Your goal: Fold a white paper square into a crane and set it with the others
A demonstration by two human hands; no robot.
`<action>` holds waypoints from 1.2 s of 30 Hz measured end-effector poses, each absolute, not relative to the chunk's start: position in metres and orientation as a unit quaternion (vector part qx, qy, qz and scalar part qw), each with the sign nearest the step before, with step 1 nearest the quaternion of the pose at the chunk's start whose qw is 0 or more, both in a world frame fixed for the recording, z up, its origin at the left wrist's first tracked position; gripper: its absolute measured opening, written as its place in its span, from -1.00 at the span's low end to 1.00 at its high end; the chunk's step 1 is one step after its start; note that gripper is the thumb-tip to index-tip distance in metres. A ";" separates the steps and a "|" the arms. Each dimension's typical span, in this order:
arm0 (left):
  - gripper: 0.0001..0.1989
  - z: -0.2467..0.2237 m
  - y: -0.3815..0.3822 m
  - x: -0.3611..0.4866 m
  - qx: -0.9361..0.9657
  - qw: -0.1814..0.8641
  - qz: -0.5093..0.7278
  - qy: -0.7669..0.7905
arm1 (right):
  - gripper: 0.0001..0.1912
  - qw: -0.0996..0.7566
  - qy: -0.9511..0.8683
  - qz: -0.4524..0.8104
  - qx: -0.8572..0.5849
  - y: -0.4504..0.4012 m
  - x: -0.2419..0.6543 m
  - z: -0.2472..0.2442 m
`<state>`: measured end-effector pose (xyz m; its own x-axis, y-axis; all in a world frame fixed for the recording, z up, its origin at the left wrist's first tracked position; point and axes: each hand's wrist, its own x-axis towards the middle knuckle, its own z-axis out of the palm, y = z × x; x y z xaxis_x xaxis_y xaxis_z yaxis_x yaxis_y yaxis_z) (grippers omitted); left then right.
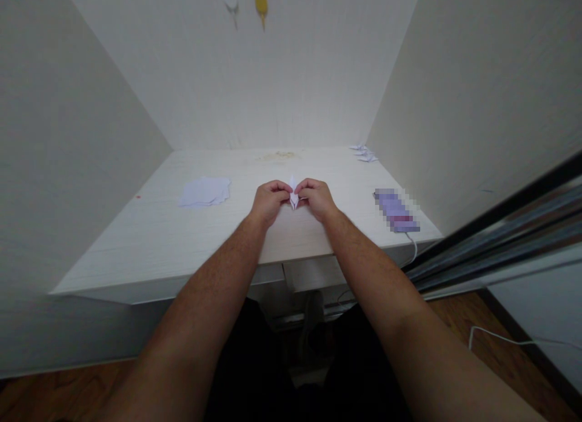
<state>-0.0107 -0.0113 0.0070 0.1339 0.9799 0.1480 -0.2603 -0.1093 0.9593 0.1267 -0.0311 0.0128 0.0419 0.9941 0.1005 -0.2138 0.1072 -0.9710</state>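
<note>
Between my two hands, a small folded white paper piece (294, 200) with pointed ends is held just above the desk's middle. My left hand (269, 200) pinches its left side between thumb and fingers. On the other side, my right hand (317, 197) grips the paper the same way. One narrow point of the paper rises away from me between the fingertips, and a wider folded part faces me. My fingers hide parts of its sides.
A stack of white paper sheets (205, 191) lies on the left of the white desk (150, 240). Several folded paper pieces (365, 154) sit at the back right corner. A blurred-out phone (394, 210) with a white cable (414, 247) lies near the right edge. Walls enclose the desk.
</note>
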 end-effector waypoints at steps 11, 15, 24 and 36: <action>-0.85 0.005 -0.011 -0.011 0.524 0.537 0.552 0.365 | -0.81 0.594 -0.481 0.494 -0.415 -0.029 0.125 0.007; -0.79 0.005 -0.011 -0.010 0.525 0.531 0.559 0.360 | -0.81 0.588 -0.482 0.483 -0.435 -0.028 0.124 0.007; -0.74 0.006 -0.011 -0.009 0.529 0.514 0.565 0.370 | -0.78 0.586 -0.486 0.476 -0.439 -0.024 0.125 0.004; -0.71 0.005 -0.011 -0.009 0.516 0.516 0.564 0.387 | -0.77 0.587 -0.496 0.458 -0.447 -0.024 0.124 0.005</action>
<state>-0.0086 -0.0108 0.0052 0.0643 0.9812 0.1821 -0.1820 -0.1679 0.9689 0.1242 -0.0244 0.0052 0.0888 0.9811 0.1716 -0.0944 0.1798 -0.9792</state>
